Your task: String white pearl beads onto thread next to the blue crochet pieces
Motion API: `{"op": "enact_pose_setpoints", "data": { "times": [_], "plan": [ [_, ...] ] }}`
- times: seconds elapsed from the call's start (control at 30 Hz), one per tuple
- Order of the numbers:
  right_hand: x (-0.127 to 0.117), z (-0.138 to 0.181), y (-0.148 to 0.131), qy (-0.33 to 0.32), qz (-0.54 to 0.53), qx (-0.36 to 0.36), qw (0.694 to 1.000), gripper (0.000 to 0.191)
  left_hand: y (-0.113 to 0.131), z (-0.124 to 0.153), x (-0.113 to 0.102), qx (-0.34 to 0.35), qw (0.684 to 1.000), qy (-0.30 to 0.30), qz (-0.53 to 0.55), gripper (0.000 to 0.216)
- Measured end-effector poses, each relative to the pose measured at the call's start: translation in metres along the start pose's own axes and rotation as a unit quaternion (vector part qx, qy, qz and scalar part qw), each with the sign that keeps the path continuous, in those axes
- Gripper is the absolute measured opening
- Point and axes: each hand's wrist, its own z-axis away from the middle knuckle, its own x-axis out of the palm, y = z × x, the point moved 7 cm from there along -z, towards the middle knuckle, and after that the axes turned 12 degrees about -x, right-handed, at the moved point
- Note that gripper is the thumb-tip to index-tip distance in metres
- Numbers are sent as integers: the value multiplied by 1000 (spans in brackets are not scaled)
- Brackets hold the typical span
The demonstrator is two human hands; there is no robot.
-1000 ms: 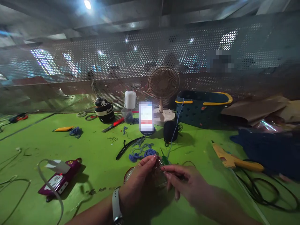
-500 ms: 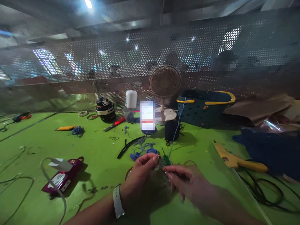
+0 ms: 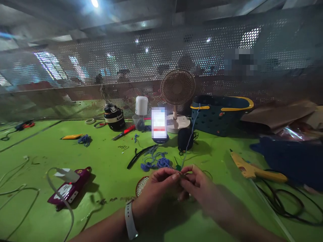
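Both my hands meet low in the middle of the view, above the green table [image 3: 108,188]. My left hand [image 3: 161,183] is closed in a pinch, and its fingertips touch those of my right hand [image 3: 199,185], whose fingers are also curled together. What they hold is small and mostly hidden. A light blue yarn strand [image 3: 193,122] runs from the basket down to just behind my fingers. Just beyond them lie a green-handled tool [image 3: 178,167] and blue-violet crocheted yarn pieces [image 3: 163,162]. A red-rimmed dish of small white beads [image 3: 141,185] is partly behind my left hand.
Behind stand a phone [image 3: 158,122], a fan [image 3: 178,88], a dark yarn ball [image 3: 185,139] and a dark green basket [image 3: 214,117]. A yellow glue gun [image 3: 252,169] with a cable lies right. A purple power strip [image 3: 70,188] lies left. A black bottle [image 3: 114,117] stands farther back.
My hands have come together; the gap between their fingertips has closed, and the thin shaft that showed at my right fingers is now hidden. More of the beaded dish shows.
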Motion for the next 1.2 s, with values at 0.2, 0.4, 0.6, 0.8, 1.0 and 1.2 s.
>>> {"op": "enact_pose_setpoints", "data": {
  "times": [0.2,0.4,0.6,0.8,1.0,1.2],
  "plan": [
    [-9,-1,-14,-14,81,-25,996,27,4,0,-5,-23,999,35,11,18],
    [-29,-9,-12,54,117,-38,991,22,-8,-2,-1,-99,994,20,36,23],
    [-21,-12,3,36,-8,17,999,24,-9,4,3,-119,992,42,10,27],
    [-23,-14,4,43,-57,-10,997,18,-13,2,6,-121,992,25,7,27],
    [-23,-14,-7,59,-91,-25,994,27,-15,4,12,-125,989,-30,-74,26],
    [-35,-17,-34,87,-118,-62,987,36,-5,6,11,-119,983,-32,-134,29]
  ]
}}
